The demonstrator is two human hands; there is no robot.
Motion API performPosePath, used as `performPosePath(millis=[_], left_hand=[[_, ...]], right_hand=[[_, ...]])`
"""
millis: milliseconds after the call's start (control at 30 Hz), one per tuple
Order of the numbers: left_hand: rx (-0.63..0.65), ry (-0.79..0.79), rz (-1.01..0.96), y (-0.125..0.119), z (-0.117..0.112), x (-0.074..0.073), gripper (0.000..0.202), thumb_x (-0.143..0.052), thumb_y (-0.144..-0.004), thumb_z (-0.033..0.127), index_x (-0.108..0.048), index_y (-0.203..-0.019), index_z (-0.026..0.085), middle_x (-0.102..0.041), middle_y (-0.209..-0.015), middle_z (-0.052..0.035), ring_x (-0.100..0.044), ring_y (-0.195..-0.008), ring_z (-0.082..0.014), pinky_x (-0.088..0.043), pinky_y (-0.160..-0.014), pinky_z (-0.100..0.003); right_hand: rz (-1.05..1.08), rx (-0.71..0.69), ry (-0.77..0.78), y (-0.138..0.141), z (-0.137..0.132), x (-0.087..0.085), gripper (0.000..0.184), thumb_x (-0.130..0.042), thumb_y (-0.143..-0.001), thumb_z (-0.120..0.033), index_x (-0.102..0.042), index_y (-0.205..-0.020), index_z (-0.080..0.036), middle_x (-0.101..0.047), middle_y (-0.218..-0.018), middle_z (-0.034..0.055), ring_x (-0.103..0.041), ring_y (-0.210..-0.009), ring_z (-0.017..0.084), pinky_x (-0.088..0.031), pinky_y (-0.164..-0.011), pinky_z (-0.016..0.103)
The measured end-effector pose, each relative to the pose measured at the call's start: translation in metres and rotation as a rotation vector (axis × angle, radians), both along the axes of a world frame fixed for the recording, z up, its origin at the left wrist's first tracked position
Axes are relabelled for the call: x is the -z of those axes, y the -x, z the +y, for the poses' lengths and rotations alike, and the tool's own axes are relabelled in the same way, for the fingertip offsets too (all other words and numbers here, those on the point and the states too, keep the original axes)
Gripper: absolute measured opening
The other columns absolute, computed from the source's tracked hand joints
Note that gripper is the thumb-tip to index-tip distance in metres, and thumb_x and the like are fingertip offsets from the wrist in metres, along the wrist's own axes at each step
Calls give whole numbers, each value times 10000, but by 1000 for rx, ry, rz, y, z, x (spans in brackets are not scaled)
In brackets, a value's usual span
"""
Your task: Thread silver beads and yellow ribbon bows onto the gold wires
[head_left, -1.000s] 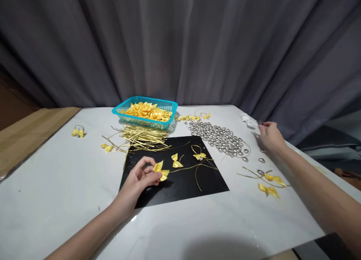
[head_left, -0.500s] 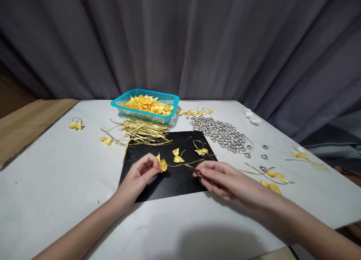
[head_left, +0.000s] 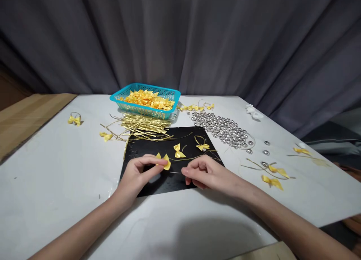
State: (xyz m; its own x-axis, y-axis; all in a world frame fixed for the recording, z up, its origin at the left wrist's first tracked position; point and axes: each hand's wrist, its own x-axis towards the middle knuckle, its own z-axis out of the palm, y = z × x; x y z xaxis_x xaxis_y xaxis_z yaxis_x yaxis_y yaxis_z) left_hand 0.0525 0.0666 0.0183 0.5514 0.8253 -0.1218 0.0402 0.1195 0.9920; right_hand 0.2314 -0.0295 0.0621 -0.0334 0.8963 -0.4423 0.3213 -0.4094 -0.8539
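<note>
My left hand (head_left: 141,175) pinches a yellow ribbon bow (head_left: 167,163) between thumb and fingertips, over the left part of a black mat (head_left: 158,186). My right hand (head_left: 204,171) is closed over the mat's right side, with a thin pointed metal tool (head_left: 175,172) sticking out from its fingertips toward the bow. The rest of the tool is hidden by my fingers. Just beyond my hands lie another yellow bow (head_left: 178,151) with a short wire tail and a bow with a looped gold tie (head_left: 202,144).
A blue basket (head_left: 145,110) of yellow bows stands at the back, with gold twist ties (head_left: 145,125) heaped before it. Silver beads (head_left: 221,129) spread right of the mat. Loose bows (head_left: 273,181) lie farther right, and a looped bow (head_left: 75,120) at left. Cardboard (head_left: 34,117) borders the left.
The metal tool's tip has moved left and slightly down, closer to the bow in my left hand. My right hand has shifted left. The view has tilted slightly.
</note>
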Motion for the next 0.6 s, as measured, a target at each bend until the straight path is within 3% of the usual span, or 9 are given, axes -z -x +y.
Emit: performPosePath(millis=[267, 600], left_hand=[[15, 128, 12, -3, 0, -7, 238, -799, -535, 256, -757, -762, 195, -718, -812, -62, -613, -680, -139, -482, -605, -206], [59, -15, 113, -2, 0, 0, 357, -813, -506, 265, -748, -837, 147, -691, -771, -77, -533, -528, -101, -425, -452, -204]], right_hand=[[82, -1, -76, -4, -1, 2, 362, -645, -744, -455, -583, -695, -102, -386, -490, -43, -295, -456, 46, -176, -440, 217], [182, 55, -69, 3, -1, 13, 372, -658, -741, -458, -574, -724, -96, -392, -482, -50, -296, -448, 38, -177, -437, 200]])
